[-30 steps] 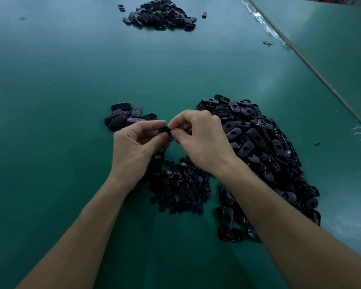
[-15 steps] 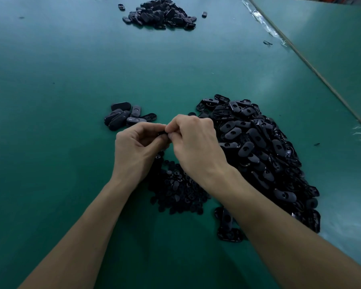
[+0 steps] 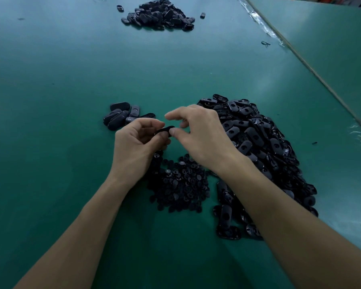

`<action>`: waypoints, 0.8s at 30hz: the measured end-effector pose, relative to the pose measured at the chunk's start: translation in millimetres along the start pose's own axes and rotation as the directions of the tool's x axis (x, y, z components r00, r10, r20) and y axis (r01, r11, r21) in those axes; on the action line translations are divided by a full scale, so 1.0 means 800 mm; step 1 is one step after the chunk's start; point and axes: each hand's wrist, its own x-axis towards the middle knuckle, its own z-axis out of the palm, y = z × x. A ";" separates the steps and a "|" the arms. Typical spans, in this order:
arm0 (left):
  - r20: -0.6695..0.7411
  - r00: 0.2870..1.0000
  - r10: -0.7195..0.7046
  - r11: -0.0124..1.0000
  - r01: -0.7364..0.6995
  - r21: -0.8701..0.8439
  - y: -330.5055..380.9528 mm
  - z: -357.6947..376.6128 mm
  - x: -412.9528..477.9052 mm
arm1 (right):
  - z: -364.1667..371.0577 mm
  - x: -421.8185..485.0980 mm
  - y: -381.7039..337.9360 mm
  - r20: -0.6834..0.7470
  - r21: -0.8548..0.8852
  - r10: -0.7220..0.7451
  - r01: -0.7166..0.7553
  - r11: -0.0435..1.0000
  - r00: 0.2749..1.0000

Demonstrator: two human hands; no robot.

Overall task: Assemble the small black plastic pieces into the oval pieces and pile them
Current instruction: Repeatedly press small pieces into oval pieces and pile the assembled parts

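Note:
My left hand (image 3: 137,143) pinches a black oval piece (image 3: 165,129) between thumb and fingers, above the green table. My right hand (image 3: 202,134) is beside it with fingers spread; its thumb tip touches the oval piece's right end. Under both hands lies a heap of small black round pieces (image 3: 179,184). A large heap of loose oval pieces (image 3: 261,147) spreads out on the right. A small pile of oval pieces (image 3: 121,115) sits just beyond my left hand.
Another pile of black oval pieces (image 3: 158,15) lies far back on the green table (image 3: 50,80), with stray pieces beside it. A seam with crinkled clear tape (image 3: 263,26) runs diagonally on the right. A small black scrap (image 3: 265,44) lies near that seam.
My right hand's fingers have opened and lifted away from the oval piece, which they were pressing together with my left hand before. The oval piece now shows in my left hand's grip.

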 end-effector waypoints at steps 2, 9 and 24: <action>0.025 1.000 -0.011 1.000 0.011 -0.023 0.001 -0.001 0.000 | -0.002 0.004 0.004 0.031 0.063 -0.003 0.001 0.998 1.000; 0.028 0.998 -0.051 0.995 0.053 -0.083 0.001 0.001 0.000 | -0.006 0.009 0.019 0.065 0.140 0.008 -0.017 0.990 0.998; 0.009 1.000 -0.014 1.000 0.014 -0.016 0.003 -0.005 0.000 | -0.001 0.004 0.014 0.032 0.136 0.007 -0.011 0.991 0.999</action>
